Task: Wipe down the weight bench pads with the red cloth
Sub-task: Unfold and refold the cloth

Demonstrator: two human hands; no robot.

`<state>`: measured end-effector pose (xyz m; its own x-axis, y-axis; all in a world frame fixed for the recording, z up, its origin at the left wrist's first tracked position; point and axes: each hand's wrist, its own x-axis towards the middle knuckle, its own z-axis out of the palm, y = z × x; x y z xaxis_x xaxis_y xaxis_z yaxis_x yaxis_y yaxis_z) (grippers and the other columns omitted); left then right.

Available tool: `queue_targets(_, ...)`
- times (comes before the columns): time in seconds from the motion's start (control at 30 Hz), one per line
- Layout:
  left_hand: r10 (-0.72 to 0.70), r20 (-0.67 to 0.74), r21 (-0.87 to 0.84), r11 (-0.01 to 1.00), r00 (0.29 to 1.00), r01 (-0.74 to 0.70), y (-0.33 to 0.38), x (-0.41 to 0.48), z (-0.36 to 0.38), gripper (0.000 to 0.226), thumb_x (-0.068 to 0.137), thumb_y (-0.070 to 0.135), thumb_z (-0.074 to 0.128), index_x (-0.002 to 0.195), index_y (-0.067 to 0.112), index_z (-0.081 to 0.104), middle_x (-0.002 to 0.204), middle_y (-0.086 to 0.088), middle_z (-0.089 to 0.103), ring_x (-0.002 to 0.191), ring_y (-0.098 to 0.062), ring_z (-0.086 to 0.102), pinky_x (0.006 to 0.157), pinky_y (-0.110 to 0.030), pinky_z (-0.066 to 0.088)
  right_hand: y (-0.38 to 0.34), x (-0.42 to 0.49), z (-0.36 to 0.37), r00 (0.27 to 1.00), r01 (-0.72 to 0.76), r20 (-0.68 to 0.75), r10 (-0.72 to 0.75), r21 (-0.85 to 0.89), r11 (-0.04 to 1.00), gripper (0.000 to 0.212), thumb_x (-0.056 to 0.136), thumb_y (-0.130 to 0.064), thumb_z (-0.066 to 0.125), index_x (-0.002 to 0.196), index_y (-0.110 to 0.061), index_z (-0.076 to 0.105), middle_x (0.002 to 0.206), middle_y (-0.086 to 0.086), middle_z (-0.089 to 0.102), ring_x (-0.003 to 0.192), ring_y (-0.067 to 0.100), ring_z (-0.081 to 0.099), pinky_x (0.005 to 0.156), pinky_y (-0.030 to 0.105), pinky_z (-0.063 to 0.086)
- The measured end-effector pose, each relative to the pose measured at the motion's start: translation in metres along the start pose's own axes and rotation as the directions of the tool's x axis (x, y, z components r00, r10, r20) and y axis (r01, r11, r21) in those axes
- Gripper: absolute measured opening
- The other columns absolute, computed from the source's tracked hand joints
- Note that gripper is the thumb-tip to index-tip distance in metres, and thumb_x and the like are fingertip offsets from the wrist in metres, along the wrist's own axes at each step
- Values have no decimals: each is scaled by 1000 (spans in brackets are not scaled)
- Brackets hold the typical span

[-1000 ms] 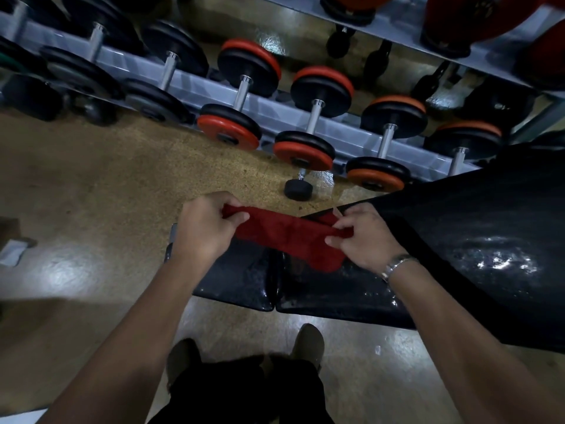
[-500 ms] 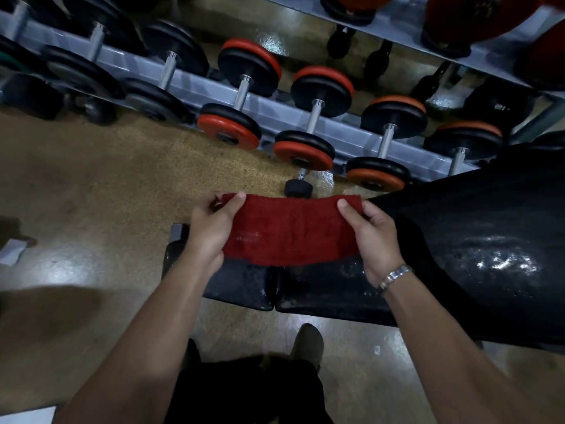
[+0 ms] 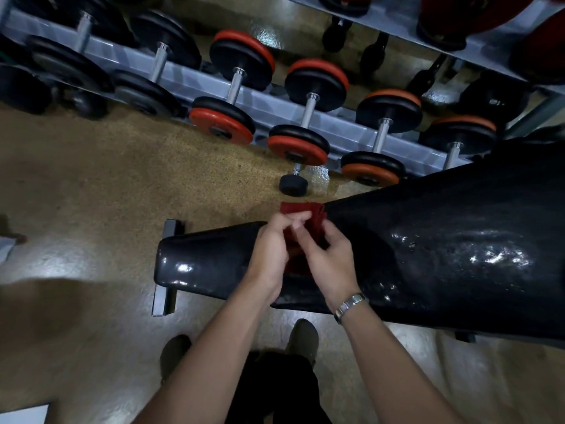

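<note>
Red cloth (image 3: 298,207) bunched over black bench pad (image 3: 443,240).
It is pinched by curled fingers of the left hand (image 3: 270,255) and right hand (image 3: 331,264).

Dumbbells (image 3: 307,113) line a grey rack (image 3: 266,107); a small black dumbbell (image 3: 293,184) rests on the floor (image 3: 91,185).

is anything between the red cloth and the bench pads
Nothing visible. The left hand and right hand hold the red cloth bunched over where the seat pad meets the back pad; both pads lie bare.
</note>
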<state>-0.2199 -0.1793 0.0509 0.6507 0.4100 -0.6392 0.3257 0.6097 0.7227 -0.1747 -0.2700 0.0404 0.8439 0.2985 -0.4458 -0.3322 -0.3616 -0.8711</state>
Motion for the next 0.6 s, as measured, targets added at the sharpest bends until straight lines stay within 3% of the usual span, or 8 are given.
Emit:
queue_targets(0.1, -23, 54, -140, 990, 998, 30, 0, 2, -7, 42, 105, 22, 31, 122, 11, 67, 117, -14, 75, 109, -32, 70, 89, -44, 59, 2, -2, -17, 997, -80, 9, 79, 96, 992, 20, 88, -13, 74, 104, -25, 75, 97, -1, 78, 95, 17, 73, 93, 44, 59)
queue_targets(0.17, 33, -45, -97, 995, 998, -37, -5, 4, -11, 34, 107, 21, 33, 119, 11, 64, 108, -17, 75, 97, -34, 72, 76, -41, 61, 5, -1, -26, 993, -117, 16, 115, 117, 986, 22, 88, -8, 71, 102, -24, 76, 99, 2, 78, 98, 23, 73, 94, 49, 58)
queue_targets(0.2, 66, -109, 8, 998, 992, -65, -8, 4, -10, 30, 106, 21, 37, 115, 14, 65, 106, -13, 75, 96, -31, 71, 75, -39, 59, 8, 0, -28, 994, -108, -3, 109, 83, 991, 22, 90, -8, 70, 101, -26, 77, 99, 1, 78, 99, 21, 73, 94, 47, 58)
queue_targets(0.27, 79, -147, 189, 981, 986, -51, -21, 4, -4, 22, 103, 32, 50, 111, 26, 69, 110, 0, 74, 103, -20, 68, 85, -39, 56, 13, -2, -34, 997, -52, -54, 50, -30, 998, 24, 91, -9, 68, 102, -28, 75, 99, -6, 77, 99, 6, 70, 91, 31, 58)
queue_targets(0.37, -183, 33, 159, 972, 983, 176, -31, 2, 15, 41, 81, 61, 72, 112, 35, 72, 112, 9, 75, 108, -12, 69, 97, -40, 54, 17, -15, -43, 993, 113, -6, -117, -229, 967, 36, 87, -3, 66, 110, -31, 69, 101, -16, 74, 98, -3, 68, 87, 19, 54)
queue_targets(0.43, -240, 54, 74, 969, 969, 236, -36, 4, 33, 42, 78, 52, 80, 108, 24, 76, 100, -1, 79, 97, -17, 72, 88, -34, 55, 16, -24, -49, 987, 155, 89, -135, -294, 943, 39, 85, 0, 66, 112, -30, 67, 102, -18, 73, 99, -3, 67, 87, 17, 53)
queue_targets(0.5, -224, -59, -25, 975, 973, 223, -40, 7, 51, 27, 90, 35, 75, 107, 14, 75, 99, -13, 78, 84, -21, 69, 77, -33, 54, 14, -28, -62, 981, 156, 160, -114, -285, 946, 37, 85, 0, 69, 112, -26, 69, 104, -16, 74, 103, -2, 66, 92, 20, 53)
queue_targets(0.6, -184, -151, -115, 979, 971, 167, -49, 18, 68, 13, 102, 30, 63, 106, 20, 70, 93, -6, 79, 75, -20, 73, 71, -38, 60, 6, -22, -102, 981, 173, 145, -129, -346, 922, 28, 88, -3, 70, 104, -25, 73, 101, -14, 75, 100, 0, 68, 91, 26, 56)
